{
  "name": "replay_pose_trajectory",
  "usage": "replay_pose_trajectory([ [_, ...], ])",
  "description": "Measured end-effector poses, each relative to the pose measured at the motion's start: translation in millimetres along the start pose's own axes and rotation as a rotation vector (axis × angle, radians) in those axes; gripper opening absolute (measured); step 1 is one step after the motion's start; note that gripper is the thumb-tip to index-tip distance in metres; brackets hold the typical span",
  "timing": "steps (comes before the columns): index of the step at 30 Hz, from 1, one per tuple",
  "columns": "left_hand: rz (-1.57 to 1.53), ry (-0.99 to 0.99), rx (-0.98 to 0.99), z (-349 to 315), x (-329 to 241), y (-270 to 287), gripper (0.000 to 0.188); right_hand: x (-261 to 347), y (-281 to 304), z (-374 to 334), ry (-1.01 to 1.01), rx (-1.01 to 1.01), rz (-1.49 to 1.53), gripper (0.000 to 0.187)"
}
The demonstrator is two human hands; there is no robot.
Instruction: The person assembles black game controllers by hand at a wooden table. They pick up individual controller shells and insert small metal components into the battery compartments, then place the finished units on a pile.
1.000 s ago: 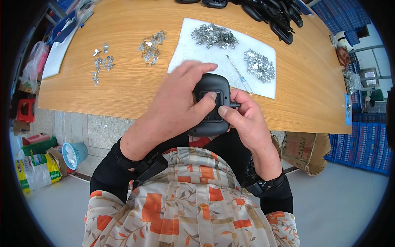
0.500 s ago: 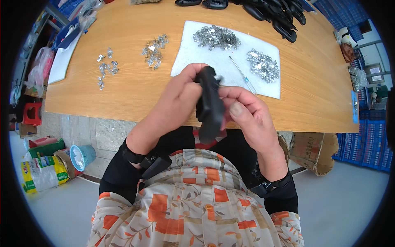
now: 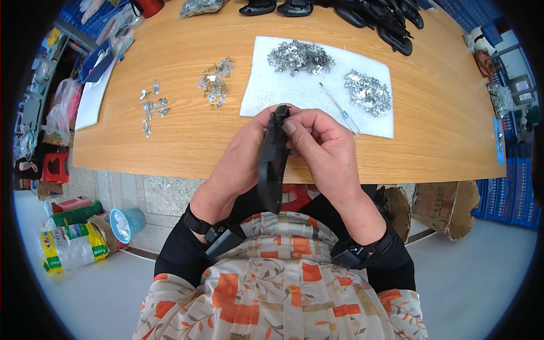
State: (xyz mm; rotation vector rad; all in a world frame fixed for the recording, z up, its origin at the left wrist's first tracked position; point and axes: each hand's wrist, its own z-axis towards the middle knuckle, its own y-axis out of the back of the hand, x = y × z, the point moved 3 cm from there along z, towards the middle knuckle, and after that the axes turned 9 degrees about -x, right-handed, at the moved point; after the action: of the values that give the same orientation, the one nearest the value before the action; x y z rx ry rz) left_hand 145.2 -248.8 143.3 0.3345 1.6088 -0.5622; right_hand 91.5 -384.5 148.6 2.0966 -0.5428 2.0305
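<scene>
A long, curved black plastic part (image 3: pixel 271 164), shaped like a handle, is upright over the table's near edge. My left hand (image 3: pixel 238 156) is wrapped round its left side. With thumb and fingertips, my right hand (image 3: pixel 328 153) pinches the upper end of the same part; whether something small sits under those fingertips is hidden. Just beyond my hands lies a white foam sheet (image 3: pixel 258 96), carrying a screwdriver (image 3: pixel 334 102) with a clear blue handle and two heaps of small shiny metal clips (image 3: pixel 300 56).
Smaller groups of metal pieces (image 3: pixel 214 85) lie on the wooden table (image 3: pixel 181 136) at left. More black plastic parts (image 3: pixel 354 14) are piled at the far edge, near a bag of metal pieces (image 3: pixel 201 5). A blue wastebasket (image 3: pixel 127 224) and cardboard boxes (image 3: pixel 442 207) stand on the floor.
The black part has turned narrower side toward me and shifted slightly left. My right fingers have moved from its side up to its upper end. The whole view has shifted a little.
</scene>
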Motion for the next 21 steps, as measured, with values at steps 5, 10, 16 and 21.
replay_pose_trajectory([
  [5,-0.237,0.175,-0.049,-3.1,-6.8,-2.0,0.042,12.0,7.1,-0.4,-0.056,0.028,0.074,0.017],
  [10,0.013,0.082,-0.078,21.2,-1.5,11.2,0.035,32.4,26.1,-20.1,-0.059,0.182,0.106,0.026],
  [16,0.327,-0.41,-0.312,16.7,-6.6,-5.1,0.05,24.3,36.1,-28.6,-0.186,0.111,-0.133,0.035],
  [21,-0.4,0.113,-0.232,1.4,10.6,6.4,0.063,15.5,29.2,-24.1,-0.162,0.133,-0.051,0.036],
])
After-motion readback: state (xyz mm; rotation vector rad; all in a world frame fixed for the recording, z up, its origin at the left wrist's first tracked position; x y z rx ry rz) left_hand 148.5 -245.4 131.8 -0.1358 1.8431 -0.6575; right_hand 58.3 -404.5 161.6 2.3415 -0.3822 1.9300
